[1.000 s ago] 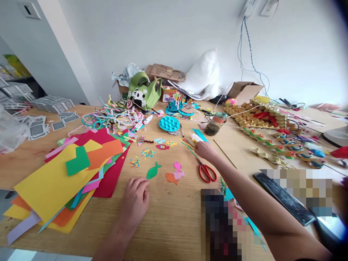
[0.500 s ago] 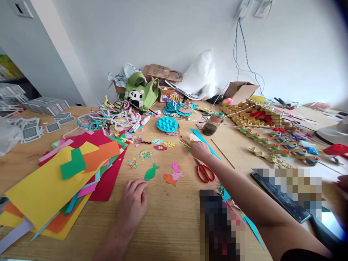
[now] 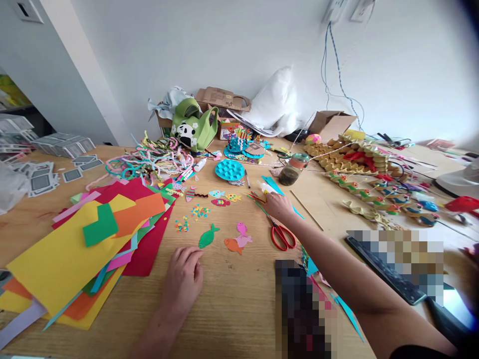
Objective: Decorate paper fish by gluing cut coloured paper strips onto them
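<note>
We can't tell either grip: our right hand (image 3: 279, 206) meets the white bottle (image 3: 265, 188) right of centre; our left hand (image 3: 184, 271) lies beside the green fish (image 3: 208, 236), lower centre. Best avoid dragging the thin strips (image 3: 256, 200).

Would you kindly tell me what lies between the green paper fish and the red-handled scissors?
The head view shows an orange paper fish, a pink one and a lilac one there.

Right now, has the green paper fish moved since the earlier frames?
No, no shift either way: the green paper fish sits the same against the orange fish.
</note>
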Available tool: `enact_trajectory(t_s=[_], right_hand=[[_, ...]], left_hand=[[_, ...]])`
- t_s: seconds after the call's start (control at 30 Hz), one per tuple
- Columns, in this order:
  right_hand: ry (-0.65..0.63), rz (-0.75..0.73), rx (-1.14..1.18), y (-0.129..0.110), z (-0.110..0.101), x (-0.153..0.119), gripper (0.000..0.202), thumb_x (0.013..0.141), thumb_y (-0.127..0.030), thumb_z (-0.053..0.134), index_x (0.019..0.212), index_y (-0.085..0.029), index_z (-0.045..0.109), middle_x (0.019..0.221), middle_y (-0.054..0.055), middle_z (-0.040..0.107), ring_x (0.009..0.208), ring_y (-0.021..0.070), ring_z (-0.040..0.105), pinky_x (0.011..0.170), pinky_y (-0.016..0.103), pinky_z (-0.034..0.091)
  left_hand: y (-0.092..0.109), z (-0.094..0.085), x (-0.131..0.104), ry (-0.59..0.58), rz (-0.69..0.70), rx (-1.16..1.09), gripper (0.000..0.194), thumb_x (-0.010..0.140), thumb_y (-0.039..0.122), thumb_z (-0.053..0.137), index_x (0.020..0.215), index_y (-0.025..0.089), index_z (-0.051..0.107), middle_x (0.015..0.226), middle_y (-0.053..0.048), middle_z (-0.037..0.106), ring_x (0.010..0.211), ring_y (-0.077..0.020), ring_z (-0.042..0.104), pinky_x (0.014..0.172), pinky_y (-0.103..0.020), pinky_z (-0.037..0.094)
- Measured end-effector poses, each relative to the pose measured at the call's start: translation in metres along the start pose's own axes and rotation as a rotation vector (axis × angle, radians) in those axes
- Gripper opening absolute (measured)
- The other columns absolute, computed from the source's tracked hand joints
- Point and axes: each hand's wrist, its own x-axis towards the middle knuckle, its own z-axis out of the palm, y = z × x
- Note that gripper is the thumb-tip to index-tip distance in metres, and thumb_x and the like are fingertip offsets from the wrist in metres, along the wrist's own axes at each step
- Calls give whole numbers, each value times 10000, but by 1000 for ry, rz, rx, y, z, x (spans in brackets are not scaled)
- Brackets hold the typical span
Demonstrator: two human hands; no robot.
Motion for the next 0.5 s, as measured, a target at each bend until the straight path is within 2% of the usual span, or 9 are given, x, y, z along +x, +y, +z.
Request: enact_trajectory(t_s=[0.13,0.33,0.5], right_hand=[[5,21,42,0,-1,0,304,902,-225,441,1091,-112,650,1125,176,664,1009,258,646,790,285,463],[-27,68,126,7,-3,2,270,868,-194,464,973,-159,710,1012,133,714,928,239,661,723,273,447],[-21,71,191,15,-7,2,220,839,-241,535,904,-158,729,961,117,725,868,218,664,650,245,415]], left_hand=[[0,0,0,-3,2,-1,300,776,25,465,934,193,656,947,-63,690,901,-230,598,817,-404,521],[1,-1,0,-1,3,-2,302,775,29,461,933,195,657,943,-62,691,897,-229,603,814,-403,521],[1,-1,0,-9,2,-9,299,772,30,459,924,188,663,935,-64,695,892,-226,605,807,-405,526]])
